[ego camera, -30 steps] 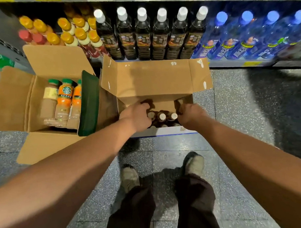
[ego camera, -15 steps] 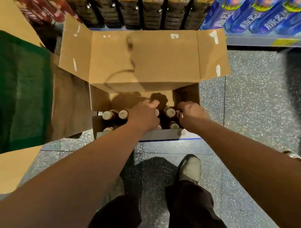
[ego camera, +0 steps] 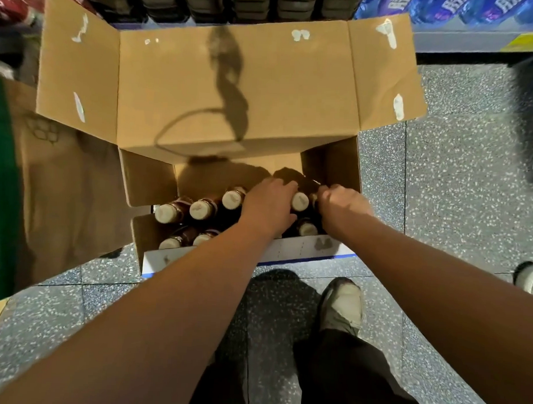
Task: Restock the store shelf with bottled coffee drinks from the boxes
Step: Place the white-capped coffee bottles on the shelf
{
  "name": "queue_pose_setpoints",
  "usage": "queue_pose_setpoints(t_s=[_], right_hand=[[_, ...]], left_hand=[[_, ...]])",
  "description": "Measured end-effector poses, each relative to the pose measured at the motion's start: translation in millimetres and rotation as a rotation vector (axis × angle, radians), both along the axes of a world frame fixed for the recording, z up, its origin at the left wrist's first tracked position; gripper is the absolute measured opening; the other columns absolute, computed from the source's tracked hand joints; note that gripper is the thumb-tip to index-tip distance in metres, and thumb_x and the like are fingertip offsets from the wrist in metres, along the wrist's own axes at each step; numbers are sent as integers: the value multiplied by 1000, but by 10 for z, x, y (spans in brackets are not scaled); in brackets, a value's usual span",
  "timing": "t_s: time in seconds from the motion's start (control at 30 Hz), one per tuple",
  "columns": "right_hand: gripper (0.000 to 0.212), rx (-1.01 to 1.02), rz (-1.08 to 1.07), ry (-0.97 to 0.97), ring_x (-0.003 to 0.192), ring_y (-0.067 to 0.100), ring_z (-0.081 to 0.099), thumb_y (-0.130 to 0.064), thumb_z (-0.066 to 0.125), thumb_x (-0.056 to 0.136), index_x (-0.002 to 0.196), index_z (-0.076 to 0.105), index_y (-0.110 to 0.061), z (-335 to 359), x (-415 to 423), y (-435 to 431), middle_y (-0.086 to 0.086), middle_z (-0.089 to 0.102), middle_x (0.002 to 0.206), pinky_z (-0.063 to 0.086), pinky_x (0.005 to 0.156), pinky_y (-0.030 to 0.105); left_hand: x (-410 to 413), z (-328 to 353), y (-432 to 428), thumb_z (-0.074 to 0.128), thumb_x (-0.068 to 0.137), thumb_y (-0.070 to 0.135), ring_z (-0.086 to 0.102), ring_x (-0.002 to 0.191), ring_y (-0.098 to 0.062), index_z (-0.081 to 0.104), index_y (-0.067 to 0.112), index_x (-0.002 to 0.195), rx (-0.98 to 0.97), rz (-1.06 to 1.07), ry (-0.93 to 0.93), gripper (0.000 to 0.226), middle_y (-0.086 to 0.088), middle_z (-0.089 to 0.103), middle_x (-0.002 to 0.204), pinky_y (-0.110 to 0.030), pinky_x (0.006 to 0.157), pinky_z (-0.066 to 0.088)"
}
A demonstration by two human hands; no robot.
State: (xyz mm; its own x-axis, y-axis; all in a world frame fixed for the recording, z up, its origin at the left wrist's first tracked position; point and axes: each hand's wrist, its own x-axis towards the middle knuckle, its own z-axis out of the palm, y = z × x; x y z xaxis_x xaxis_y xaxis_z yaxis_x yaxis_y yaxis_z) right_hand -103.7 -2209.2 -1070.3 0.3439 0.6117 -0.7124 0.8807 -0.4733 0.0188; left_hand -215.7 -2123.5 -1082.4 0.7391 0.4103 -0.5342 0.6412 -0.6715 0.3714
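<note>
An open cardboard box (ego camera: pixel 331 161) stands on the floor below the shelf, its far flap (ego camera: pixel 178 87) folded up. Several dark coffee bottles (ego camera: pixel 201 209) with cream caps stand inside. My left hand (ego camera: pixel 268 205) reaches into the box, its fingers curled down over a bottle hidden under the palm. My right hand (ego camera: pixel 341 204) is in the right end of the box, curled round a bottle neck whose cap barely shows. One capped bottle (ego camera: pixel 300 201) stands between the two hands.
The bottom shelf (ego camera: pixel 464 42) runs along the top, with dark bottles (ego camera: pixel 236 4) and blue bottles (ego camera: pixel 447 5). A second box with a green side (ego camera: pixel 0 177) stands at left. My shoe (ego camera: pixel 343 304) is near the box; another shoe (ego camera: pixel 528 277) is at right.
The camera has dropped and moved closer to the box, so the shelf has slid out of view. Both hands have stayed among the bottles and reached a little deeper.
</note>
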Motion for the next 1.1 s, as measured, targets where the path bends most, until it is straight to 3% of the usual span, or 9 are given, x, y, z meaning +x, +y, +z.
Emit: queue_pose_setpoints(t_s=[0.27,0.43,0.53,0.63,0.7,0.83,0.9,1.0,1.1], right_hand=[[30,-25,-143,-41,106,27,62,-6,43,93,116,61,-12,-132,18,41,9,64,111,43,70,29],[20,168,-251,-7,89,30,64,-16,60,81,100,66,-13,-6,32,-56,12,66,92,39,64,25],[24,252,-435,42,70,18,55,-19,68,69,92,68,-21,227,23,-87,3,58,83,37,59,17],[22,383,-537,132,62,11,49,-24,68,63,84,68,-26,532,12,-84,-1,57,80,27,45,9],[21,450,-541,171,68,14,50,-25,69,65,86,69,-23,770,-25,-49,0,58,83,26,48,9],[30,596,-680,290,75,12,55,-21,77,66,96,72,-16,1295,-116,53,2,63,89,34,52,1],[26,663,-817,403,74,8,61,-20,78,67,93,72,-19,1632,-172,129,-1,67,91,38,54,2],[19,790,-998,633,64,-6,64,-14,79,67,78,70,-27,2161,-254,294,-7,72,83,44,53,7],[10,831,-987,721,64,-1,65,-19,78,73,72,72,-28,2649,-349,490,-14,71,70,50,60,14]], left_hand=[[80,-99,-41,58,90,19,51,110,-26,52,16,124,-48,-30,-27,35,-9,59,114,-39,85,44],[-20,47,5,57,91,24,54,107,-26,49,16,127,-93,18,-55,38,-9,61,114,-38,84,43],[-101,265,28,61,89,24,55,106,-28,52,15,124,-107,82,-113,37,-9,61,114,-37,86,43],[-204,566,82,68,83,18,55,107,-31,57,10,122,-145,189,-239,41,-13,60,116,-33,87,39],[-278,811,148,69,81,17,53,107,-29,60,10,118,-216,295,-298,38,-12,60,115,-27,82,34],[-397,1352,307,62,78,34,49,99,-14,61,16,113,-350,415,-347,40,-2,59,108,-22,76,30],[-473,1674,393,69,81,30,50,99,-12,61,18,112,-384,518,-372,34,1,59,107,-16,78,33],[-600,2144,523,71,82,23,52,100,-10,62,21,110,-425,648,-398,29,0,61,110,3,71,32],[-719,2644,660,69,84,22,55,104,-17,63,12,114,-480,728,-448,33,-7,60,114,-6,78,37]])
